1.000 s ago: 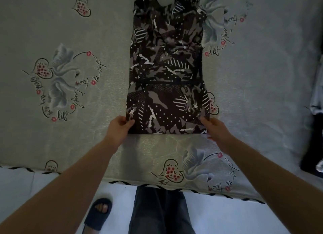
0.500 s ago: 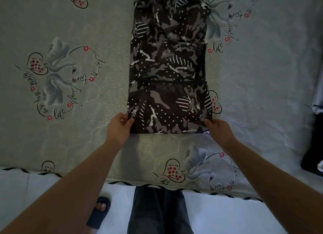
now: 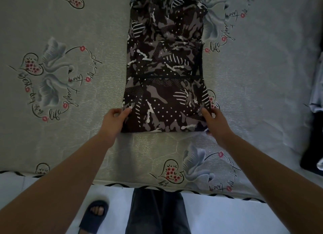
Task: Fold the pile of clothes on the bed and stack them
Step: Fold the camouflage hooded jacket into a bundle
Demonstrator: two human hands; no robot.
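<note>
A dark patterned garment (image 3: 166, 73) with grey, white and dotted patches lies flat in a long strip on the bed, running away from me. Its near end is a straight edge close to me. My left hand (image 3: 113, 119) pinches the near left corner, thumb on top of the cloth. My right hand (image 3: 215, 120) grips the near right corner, thumb on top and fingers tucked under the edge. The far end with thin straps runs out of the top of the view.
The bed (image 3: 52, 143) has a pale sheet printed with swans and hearts; its front edge lies just before my legs. Dark and pale clothes (image 3: 314, 137) lie at the right edge. My sandalled foot (image 3: 95, 214) stands on the white floor.
Both hands have taken a firmer hold of the near corners, thumbs now further onto the cloth. The garment has barely moved.
</note>
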